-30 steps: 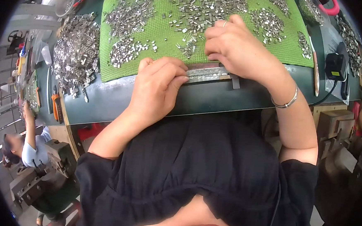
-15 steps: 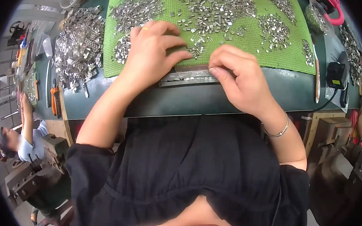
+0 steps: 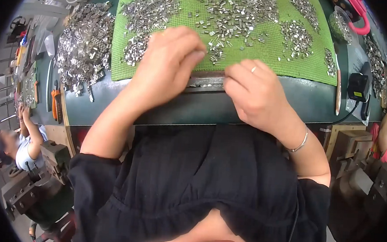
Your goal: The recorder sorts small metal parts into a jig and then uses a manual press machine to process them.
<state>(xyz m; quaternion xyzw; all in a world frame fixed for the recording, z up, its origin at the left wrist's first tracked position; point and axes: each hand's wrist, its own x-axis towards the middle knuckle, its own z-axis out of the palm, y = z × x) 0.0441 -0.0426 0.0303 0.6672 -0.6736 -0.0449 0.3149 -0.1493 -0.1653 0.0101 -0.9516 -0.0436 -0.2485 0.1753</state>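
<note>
A narrow metal bar (image 3: 207,83) with a row of small holders along it lies at the front edge of the green mesh mat (image 3: 250,58). My left hand (image 3: 172,62) is bent over its left end, fingers and thumb drawn together; whatever they pinch is hidden. At the bar's right end my right hand (image 3: 257,91) curls inward, its fingertips out of sight beneath it. Just beyond the bar, between both hands, sits a little cluster of thin metal pins (image 3: 216,53). Loose small metal pieces (image 3: 235,15) spread over the mat behind.
A heap of stamped metal parts (image 3: 84,43) lies left of the mat, with orange-handled pliers (image 3: 56,103) nearer me. To the right are a clear tub of parts (image 3: 341,26), pink-handled scissors (image 3: 361,20) and a black adapter (image 3: 358,86). Another person (image 3: 23,148) works at far left.
My left hand's fingers have closed from a spread pose and shifted slightly right. The right hand has rolled over, hiding its thumb, and covers the bar's right end.
</note>
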